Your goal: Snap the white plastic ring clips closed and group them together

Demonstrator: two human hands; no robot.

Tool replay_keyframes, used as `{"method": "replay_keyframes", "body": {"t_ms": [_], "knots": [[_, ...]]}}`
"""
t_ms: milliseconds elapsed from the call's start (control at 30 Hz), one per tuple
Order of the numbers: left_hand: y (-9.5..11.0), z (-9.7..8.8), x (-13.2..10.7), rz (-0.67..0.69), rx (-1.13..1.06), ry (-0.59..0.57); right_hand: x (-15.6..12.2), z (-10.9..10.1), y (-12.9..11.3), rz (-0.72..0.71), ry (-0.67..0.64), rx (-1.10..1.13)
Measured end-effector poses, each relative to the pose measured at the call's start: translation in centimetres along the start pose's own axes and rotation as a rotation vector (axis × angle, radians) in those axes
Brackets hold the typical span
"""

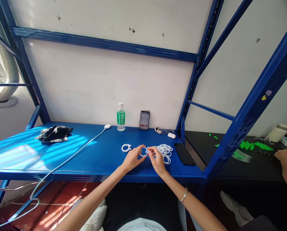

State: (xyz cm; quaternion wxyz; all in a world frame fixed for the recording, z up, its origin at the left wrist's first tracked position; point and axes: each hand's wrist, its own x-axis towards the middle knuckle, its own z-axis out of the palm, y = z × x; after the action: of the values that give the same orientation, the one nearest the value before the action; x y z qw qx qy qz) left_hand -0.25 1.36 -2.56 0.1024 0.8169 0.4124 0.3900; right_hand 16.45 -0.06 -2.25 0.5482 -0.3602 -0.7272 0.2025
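Note:
Over the blue shelf top [85, 157], my left hand [133, 158] and my right hand [157, 159] both pinch one white plastic ring [143, 151] between their fingertips. Just right of my right hand lies a pile of several white rings [166, 151]. One more white ring [126, 148], with a small tab, lies alone to the left of my left hand. A bracelet sits on my right wrist.
A green-labelled water bottle [120, 116], a small dark box [144, 119], glasses [164, 131] and a white earbud case [171, 135] stand at the back. A black phone [184, 154] lies right, a black bag [54, 133] left, a white cable [71, 157] crosses. Another person's hand [285, 158] works by green parts [251, 146].

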Motion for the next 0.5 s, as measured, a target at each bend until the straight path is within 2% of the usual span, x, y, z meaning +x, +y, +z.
{"method": "replay_keyframes", "body": {"t_ms": [333,500], "knots": [[0.04,-0.1,0.1,0.028,-0.018,0.007,-0.06,-0.04,0.19,-0.038,0.023,-0.023],[0.27,-0.32,0.25,0.014,-0.113,0.009,0.08,-0.03,0.24,-0.069,0.031,-0.033]]}}
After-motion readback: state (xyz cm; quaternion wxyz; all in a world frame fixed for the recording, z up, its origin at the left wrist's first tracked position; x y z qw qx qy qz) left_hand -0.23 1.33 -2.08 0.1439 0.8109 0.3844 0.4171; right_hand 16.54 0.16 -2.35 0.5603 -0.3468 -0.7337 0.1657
